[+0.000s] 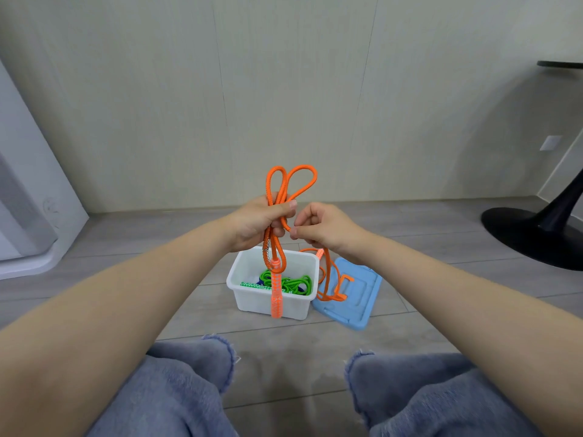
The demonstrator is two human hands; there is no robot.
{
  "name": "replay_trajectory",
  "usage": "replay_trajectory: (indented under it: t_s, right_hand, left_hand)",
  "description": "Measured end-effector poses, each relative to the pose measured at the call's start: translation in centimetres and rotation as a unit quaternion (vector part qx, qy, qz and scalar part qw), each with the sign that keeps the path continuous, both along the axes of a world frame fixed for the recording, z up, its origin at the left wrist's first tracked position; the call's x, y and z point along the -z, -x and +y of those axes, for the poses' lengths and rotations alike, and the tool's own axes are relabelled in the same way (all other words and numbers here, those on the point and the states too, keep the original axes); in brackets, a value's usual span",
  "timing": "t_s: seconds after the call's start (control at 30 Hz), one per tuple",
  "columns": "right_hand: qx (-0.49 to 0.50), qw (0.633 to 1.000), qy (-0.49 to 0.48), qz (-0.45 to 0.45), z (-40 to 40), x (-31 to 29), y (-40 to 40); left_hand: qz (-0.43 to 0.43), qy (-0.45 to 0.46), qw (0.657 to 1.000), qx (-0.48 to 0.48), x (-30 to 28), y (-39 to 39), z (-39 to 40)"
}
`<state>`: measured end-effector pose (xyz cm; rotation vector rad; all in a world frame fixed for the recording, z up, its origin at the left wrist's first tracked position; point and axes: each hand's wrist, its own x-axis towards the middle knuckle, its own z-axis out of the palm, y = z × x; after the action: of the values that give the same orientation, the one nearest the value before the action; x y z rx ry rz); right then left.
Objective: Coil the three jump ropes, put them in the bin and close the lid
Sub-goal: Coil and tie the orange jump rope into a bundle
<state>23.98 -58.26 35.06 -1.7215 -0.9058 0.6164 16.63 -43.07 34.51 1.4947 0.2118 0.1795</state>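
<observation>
My left hand (262,220) grips a bundle of orange jump rope (291,181), with two loops standing above the fist. One orange handle (276,294) hangs down from it in front of the white bin (252,302). My right hand (321,227) pinches a strand of the same rope just beside the left fist. The rest of the orange rope trails down onto the blue lid (356,304), which lies flat on the floor right of the bin. Inside the bin lies a coiled green rope (291,282) with a bit of blue showing beside it.
I sit on a grey wood floor with my knees in jeans (189,383) just before the bin. A black table base (533,234) stands at the right. A white appliance (28,216) stands at the left, and a panelled wall is behind.
</observation>
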Motion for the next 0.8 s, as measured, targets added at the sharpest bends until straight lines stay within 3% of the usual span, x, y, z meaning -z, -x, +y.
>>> replay_trajectory:
  t_s: [0.13, 0.23, 0.3, 0.4, 0.5, 0.8]
  right_hand:
    - [-0.039, 0.999, 0.02, 0.025, 0.0, 0.2, 0.5]
    - [-0.092, 0.992, 0.076, 0.031, -0.3, 1.0, 0.1]
    - [-0.111, 0.983, 0.144, -0.026, -0.8, 1.8, -0.9]
    - [-0.16, 0.916, 0.316, -0.188, -1.9, 3.3, -2.8]
    - [-0.173, 0.852, 0.427, -0.248, -3.1, 4.4, -4.4]
    - [-0.099, 0.818, 0.486, -0.293, -6.2, 4.9, -8.3]
  left_hand:
    - [-0.017, 0.019, 0.999, -0.022, -0.2, -0.3, -0.2]
    - [-0.032, 0.111, 0.993, -0.008, -0.2, -0.5, 0.1]
    - [-0.036, 0.174, 0.984, -0.007, -0.3, -0.4, 0.3]
    - [-0.055, 0.218, 0.974, -0.028, -0.8, -0.2, 1.0]
    - [-0.065, 0.213, 0.973, -0.067, -1.0, -0.2, 2.2]
    - [-0.037, 0.185, 0.961, -0.2, 0.3, 0.4, 5.3]
